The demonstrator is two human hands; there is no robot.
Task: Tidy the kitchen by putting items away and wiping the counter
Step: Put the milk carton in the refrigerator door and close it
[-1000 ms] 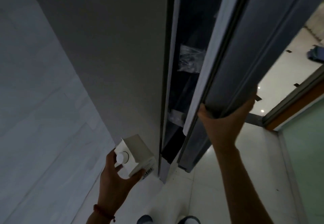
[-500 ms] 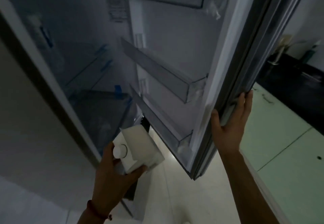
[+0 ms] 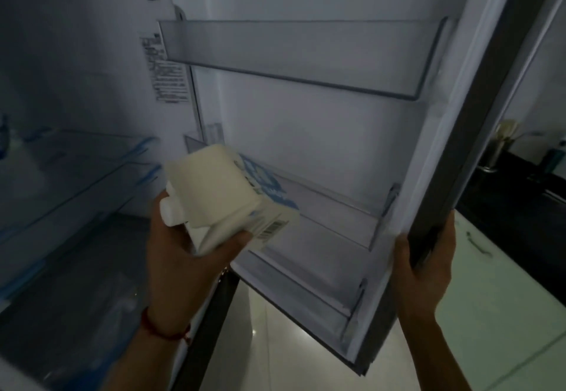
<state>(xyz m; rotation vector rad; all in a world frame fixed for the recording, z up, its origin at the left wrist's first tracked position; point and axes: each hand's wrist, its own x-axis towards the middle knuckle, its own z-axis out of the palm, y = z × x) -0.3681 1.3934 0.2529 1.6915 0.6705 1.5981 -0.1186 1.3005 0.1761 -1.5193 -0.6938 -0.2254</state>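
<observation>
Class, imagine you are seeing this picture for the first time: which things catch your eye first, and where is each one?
First comes the white carton with its round cap, tilted in the grip of the left hand at centre, in front of the open fridge. Next, the fridge door swung wide at right, its clear door shelves bare, the right hand clasping its lower edge.

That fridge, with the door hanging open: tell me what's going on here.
A person is putting a carton away. The left hand grips a white carton with a screw cap, tilted, in front of the middle door shelf. The right hand holds the outer edge of the fridge door, keeping it wide open. The carton is not yet set down. The door shelves that show look empty, and the fridge interior is dim.
</observation>
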